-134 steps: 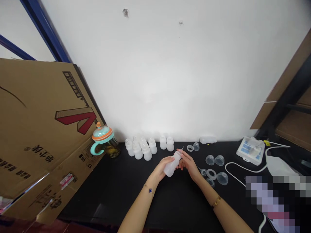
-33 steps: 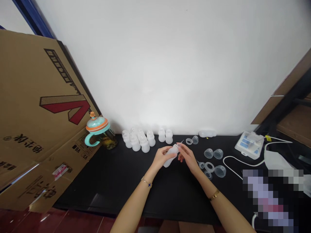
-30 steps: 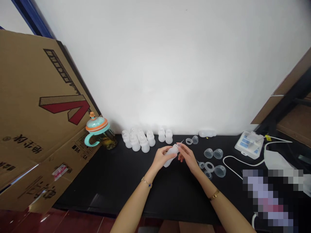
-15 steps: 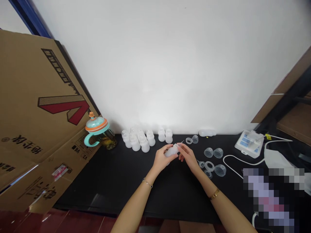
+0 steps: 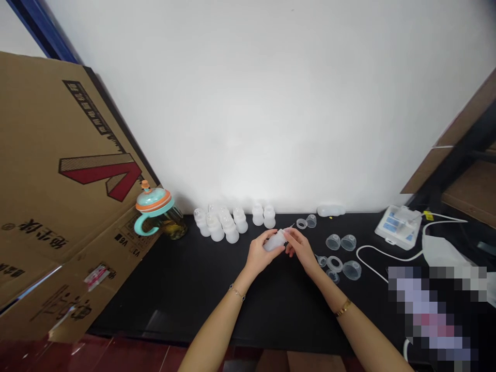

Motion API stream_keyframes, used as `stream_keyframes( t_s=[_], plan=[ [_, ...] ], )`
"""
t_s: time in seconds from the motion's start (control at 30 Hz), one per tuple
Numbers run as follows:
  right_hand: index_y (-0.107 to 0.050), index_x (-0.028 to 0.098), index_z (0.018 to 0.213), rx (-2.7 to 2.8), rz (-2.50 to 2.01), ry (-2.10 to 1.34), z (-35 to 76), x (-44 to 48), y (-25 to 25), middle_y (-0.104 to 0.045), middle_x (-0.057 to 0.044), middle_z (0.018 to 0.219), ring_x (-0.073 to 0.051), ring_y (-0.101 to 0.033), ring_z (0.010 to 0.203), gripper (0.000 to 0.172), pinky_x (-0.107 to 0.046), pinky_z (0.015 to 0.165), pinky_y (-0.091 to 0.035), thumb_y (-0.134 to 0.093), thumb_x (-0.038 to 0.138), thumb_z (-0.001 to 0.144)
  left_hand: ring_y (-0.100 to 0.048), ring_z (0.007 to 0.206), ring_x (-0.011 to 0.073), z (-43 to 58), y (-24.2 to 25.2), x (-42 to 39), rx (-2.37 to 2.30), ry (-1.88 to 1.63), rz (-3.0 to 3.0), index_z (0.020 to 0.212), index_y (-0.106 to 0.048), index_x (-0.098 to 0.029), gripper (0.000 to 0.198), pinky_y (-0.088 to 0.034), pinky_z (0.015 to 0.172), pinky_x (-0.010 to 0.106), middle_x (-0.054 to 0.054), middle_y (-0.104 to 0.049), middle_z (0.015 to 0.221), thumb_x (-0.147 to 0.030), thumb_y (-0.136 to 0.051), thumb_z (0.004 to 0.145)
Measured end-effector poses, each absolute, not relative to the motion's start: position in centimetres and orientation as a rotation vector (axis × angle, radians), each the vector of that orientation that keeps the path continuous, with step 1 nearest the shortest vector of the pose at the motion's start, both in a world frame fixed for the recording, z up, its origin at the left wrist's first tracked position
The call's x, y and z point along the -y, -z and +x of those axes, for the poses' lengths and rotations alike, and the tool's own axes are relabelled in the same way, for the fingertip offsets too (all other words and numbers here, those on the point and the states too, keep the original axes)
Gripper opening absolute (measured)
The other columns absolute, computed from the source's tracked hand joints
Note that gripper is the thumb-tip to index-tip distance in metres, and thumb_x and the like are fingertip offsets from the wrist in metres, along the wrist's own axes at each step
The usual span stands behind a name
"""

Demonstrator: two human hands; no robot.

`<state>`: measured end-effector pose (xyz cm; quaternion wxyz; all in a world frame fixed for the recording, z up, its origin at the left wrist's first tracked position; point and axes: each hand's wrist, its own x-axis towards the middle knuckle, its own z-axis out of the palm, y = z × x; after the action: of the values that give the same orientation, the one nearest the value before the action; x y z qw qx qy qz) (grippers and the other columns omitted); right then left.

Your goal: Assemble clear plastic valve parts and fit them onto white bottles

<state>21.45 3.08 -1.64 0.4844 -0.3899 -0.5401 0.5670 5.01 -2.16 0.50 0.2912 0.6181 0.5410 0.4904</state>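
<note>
bottle (image 5: 274, 241): tilted between my hands, over the black table (image 5: 186, 289)
left hand (image 5: 258, 254): my fingers wrapped round its body
right hand (image 5: 304, 252): fingers bent at its mouth; any grip is hidden

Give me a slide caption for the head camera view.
Left hand grips a tilted white bottle, right hand at its neck, over a black table, clear domed pieces to the right.

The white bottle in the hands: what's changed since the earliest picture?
The left hand has closed further around the white bottle: its thumb now lies across the body, hiding the base that showed below. The camera view has shifted too. The right hand stays at the bottle's mouth. The standing bottles, clear domes and pitcher look unmoved.
</note>
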Motion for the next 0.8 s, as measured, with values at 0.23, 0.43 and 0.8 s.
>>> stream_keyframes(
  t_s=[0.23,0.43,0.8],
  plan=[
    [-0.069,0.02,0.097,1.27,-0.946,-1.43,21.4,-3.0,1.3,-0.066,-0.001,0.077,-0.01,-0.056,0.048,0.048,-0.02,0.037,-0.04,-0.076,0.061,0.074,-0.067,0.103,0.0227,5.2,-0.5,2.2,-1.332,-1.342,1.578,0.122,-0.069,-0.021,0.047,-0.052,0.093,0.035,0.006,-0.073,0.118,-0.032,-0.078,0.077],
    [-0.072,0.021,0.115,1.142,-0.943,-1.543,21.8,-2.9,0.6,-0.071,-0.008,0.098,-0.015,-0.065,0.063,0.05,-0.022,0.043,-0.049,-0.073,0.056,0.079,-0.069,0.101,0.0256,4.7,-0.6,1.7,-1.206,-1.361,1.441,0.12,-0.069,-0.018,0.052,-0.054,0.09,0.036,0.01,-0.075,0.112,-0.037,-0.082,0.073],
    [-0.076,0.022,0.106,1.145,-0.901,-1.57,22.3,-2.9,0.3,-0.071,-0.006,0.094,-0.015,-0.064,0.07,0.041,-0.022,0.048,-0.049,-0.081,0.046,0.074,-0.07,0.099,0.026,4.7,-0.8,1.8,-1.173,-1.335,1.41,0.118,-0.069,-0.017,0.051,-0.055,0.085,0.035,0.01,-0.075,0.109,-0.036,-0.082,0.074]
  ],
)
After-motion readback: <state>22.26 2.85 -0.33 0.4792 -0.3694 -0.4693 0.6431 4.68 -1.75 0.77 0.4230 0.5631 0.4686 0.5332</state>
